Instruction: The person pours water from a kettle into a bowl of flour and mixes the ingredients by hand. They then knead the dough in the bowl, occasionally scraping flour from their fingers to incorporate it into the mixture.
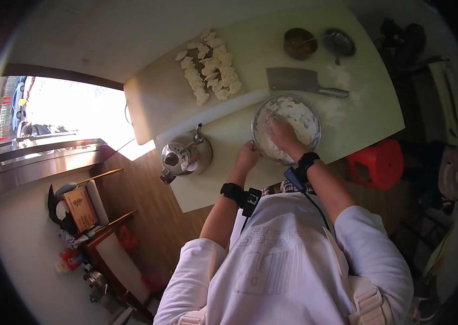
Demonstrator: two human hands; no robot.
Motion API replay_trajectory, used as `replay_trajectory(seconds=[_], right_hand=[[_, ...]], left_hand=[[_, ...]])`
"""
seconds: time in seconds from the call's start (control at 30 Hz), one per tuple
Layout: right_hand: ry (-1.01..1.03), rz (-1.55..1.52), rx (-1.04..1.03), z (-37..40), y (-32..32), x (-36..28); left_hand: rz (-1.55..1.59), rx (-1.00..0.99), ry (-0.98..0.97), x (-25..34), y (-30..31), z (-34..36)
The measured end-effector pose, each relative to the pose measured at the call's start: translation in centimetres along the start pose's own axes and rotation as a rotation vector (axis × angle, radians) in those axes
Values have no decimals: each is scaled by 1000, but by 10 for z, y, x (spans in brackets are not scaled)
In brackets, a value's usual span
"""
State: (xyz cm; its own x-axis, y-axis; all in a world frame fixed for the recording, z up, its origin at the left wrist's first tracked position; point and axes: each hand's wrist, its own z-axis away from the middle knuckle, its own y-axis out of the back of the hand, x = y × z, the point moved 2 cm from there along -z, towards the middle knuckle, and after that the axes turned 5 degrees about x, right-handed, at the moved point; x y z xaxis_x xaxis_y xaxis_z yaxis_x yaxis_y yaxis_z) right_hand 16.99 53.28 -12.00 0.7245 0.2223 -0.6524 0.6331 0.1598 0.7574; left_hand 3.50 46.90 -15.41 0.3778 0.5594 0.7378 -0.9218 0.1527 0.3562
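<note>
A round metal bowl (316,125) with white flour or dough in it stands near the table's front edge. Into the bowl reaches my right hand (282,131), its fingers bent down in the white mass. The fingertips are partly hidden there. My left hand (247,155) is closed at the bowl's lower left rim. Behind the bowl lies a cleaver (294,79) with its handle to the right. A metal kettle (185,154) stands left of my left hand.
Rows of pale dough pieces (210,67) lie at the back left of the table (229,187). At the back are a brown pot (300,43) and a small dark-rimmed bowl (340,42). A red stool (378,164) stands beyond the right edge.
</note>
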Motion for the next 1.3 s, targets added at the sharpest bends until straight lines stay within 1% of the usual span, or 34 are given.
replay_trajectory(seconds=[0.03,0.07,0.13,0.17,0.23,0.27,0.33,0.37,0.43,0.47,0.53,0.57,0.63,0.67,0.73,0.77,0.83,0.87,0.93,0.97,1.03,1.07,1.13,1.17,1.23,1.27,1.3], right_hand=[[41,-43,-69,2,-1,1],[39,-44,-66,2,0,3],[219,35,-160,3,2,2],[218,37,-157,4,2,4],[289,14,-248,7,0,4],[291,16,-243,8,0,5],[391,-51,-224,12,2,3],[391,-49,-220,12,6,1],[345,-19,-408,13,12,-2],[345,-16,-406,13,11,1],[387,-27,-409,16,10,6],[386,-24,-407,18,15,5],[348,-7,-526,26,25,3],[348,-1,-522,31,27,6],[187,83,-296,38,31,18],[191,85,-298,37,31,21],[-21,136,-92,36,32,28],[-22,134,-95,35,28,28],[-134,-10,-93,30,16,26],[-136,-11,-95,27,13,18],[-203,-151,-129,23,3,1],[-205,-152,-131,24,-1,0],[-39,-178,-128,27,-5,-3],[-42,-176,-129,28,-4,-3],[46,-148,-201,29,-3,-3],[44,-147,-202,29,-2,-2],[90,-146,-204,28,-1,-2]], left_hand=[[-20,20,-15,-2,-1,-1],[-23,18,-16,-2,-1,0],[-27,49,7,1,-2,1],[-28,47,4,-3,-5,-1],[-37,81,59,-14,-9,-8],[-38,81,53,-6,-8,-4],[81,78,136,12,-3,9],[81,77,132,12,-4,9],[123,109,136,7,-6,6],[125,108,133,3,-7,2],[45,169,78,-6,-7,-4],[46,168,75,-4,-3,-4],[-101,177,-98,5,5,-7],[-98,177,-104,13,9,-7],[-70,107,14,25,16,-4],[-67,110,14,29,18,-2],[-232,116,-151,35,20,3],[-233,115,-148,33,19,3],[-234,159,-219,29,17,2],[-234,158,-217,30,17,1],[-237,108,-203,31,18,-1],[-238,106,-200,29,18,-2],[-240,147,-219,26,16,-5],[-238,144,-218,28,16,-7],[-273,186,-276,32,18,-10],[-272,184,-275,32,19,-13],[-308,194,-297,32,20,-18]])
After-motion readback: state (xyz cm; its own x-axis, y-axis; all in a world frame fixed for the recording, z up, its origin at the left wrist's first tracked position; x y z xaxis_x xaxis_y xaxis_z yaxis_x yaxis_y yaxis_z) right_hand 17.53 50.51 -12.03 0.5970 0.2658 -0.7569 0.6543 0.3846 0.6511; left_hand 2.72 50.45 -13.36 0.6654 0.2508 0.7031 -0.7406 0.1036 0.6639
